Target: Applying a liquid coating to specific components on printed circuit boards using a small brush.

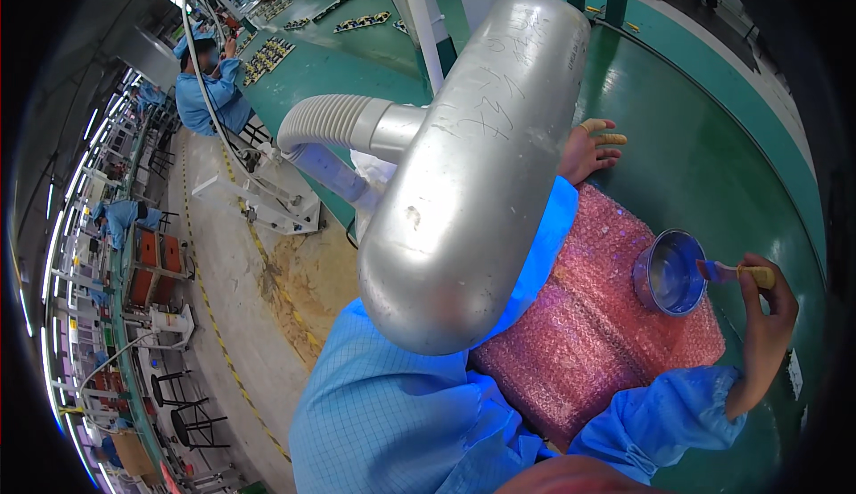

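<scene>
My right hand (767, 309) pinches the tan handle of a small flat brush (718, 270), its bristles pointing left at the right rim of a round metal cup (661, 273). I cannot tell whether the bristles touch the rim. The cup stands on a pink bubble-wrap sheet (580, 307). Past the far edge of this sheet, my left hand (588, 152) is open on the green tabletop (660, 128), fingers stretched to the right and apart. Yellowish covers sit on some of its fingers. A large silver duct hides part of my left arm.
The silver duct (481, 155) hangs across the middle, joined to a ribbed grey hose (334, 119). Circuit boards (267, 60) lie on the bench at the far left, where a person in blue (209, 93) sits. Black stools (198, 424) stand on the floor at left.
</scene>
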A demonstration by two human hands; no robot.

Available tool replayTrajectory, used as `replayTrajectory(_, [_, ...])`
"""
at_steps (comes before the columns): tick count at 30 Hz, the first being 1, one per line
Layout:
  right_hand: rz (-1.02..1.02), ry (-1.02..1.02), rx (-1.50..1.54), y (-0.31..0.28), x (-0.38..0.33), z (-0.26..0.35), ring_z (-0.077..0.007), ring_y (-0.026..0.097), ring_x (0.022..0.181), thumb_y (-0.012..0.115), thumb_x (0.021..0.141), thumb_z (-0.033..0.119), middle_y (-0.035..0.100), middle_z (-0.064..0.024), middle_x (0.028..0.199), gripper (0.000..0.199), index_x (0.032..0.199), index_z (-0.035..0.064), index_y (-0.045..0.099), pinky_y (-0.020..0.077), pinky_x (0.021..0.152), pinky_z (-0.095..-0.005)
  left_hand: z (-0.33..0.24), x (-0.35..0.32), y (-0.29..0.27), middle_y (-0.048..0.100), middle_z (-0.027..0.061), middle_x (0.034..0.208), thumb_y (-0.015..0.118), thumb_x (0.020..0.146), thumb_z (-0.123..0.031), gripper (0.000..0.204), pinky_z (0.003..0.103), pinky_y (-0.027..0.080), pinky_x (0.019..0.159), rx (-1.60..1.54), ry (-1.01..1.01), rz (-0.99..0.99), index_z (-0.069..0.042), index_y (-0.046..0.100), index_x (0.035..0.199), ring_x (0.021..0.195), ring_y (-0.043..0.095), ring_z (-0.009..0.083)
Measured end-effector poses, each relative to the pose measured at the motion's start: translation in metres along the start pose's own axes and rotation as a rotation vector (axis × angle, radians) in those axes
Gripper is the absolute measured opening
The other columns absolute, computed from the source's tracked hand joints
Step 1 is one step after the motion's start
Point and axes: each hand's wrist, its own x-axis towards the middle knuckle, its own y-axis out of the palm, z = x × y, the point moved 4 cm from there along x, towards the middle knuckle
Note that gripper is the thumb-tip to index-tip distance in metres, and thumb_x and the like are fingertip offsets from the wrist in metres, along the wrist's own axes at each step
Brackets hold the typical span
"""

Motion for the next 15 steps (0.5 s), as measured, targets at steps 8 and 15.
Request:
replayTrajectory(8, [-0.011, 0.010, -0.009, -0.0001, -0.0009, 0.0005, -0.0161, 0.063, 0.090, 0.067, 0.087, 0.017, 0.067, -0.0079, 0.092, 0.022, 0.104, 0.0031, 0.068, 0.0460, 0.084, -0.0292, 0.0023, 0.0009, 0.0019, 0.056, 0.0149, 0.114, 0.047, 0.093, -0.031, 0.035, 0.037, 0.046, 0.083, 0.004, -0.012, -0.006, -0.010, 0.042, 0.121, 0.092, 0.055, 0.0240])
replayTrajectory(15, [-0.003, 0.012, 0.014, 0.0015, 0.0000, 0.0002, -0.0156, 0.062, 0.090, 0.067, 0.086, 0.016, 0.067, -0.0078, 0.092, 0.022, 0.104, 0.0030, 0.068, 0.0456, 0.084, -0.0289, 0.0013, 0.0014, -0.0010, 0.056, 0.0147, 0.114, 0.047, 0.092, -0.031, 0.036, 0.037, 0.046, 0.083, 0.007, -0.005, 0.006, -0.010, 0.042, 0.121, 0.093, 0.055, 0.0239])
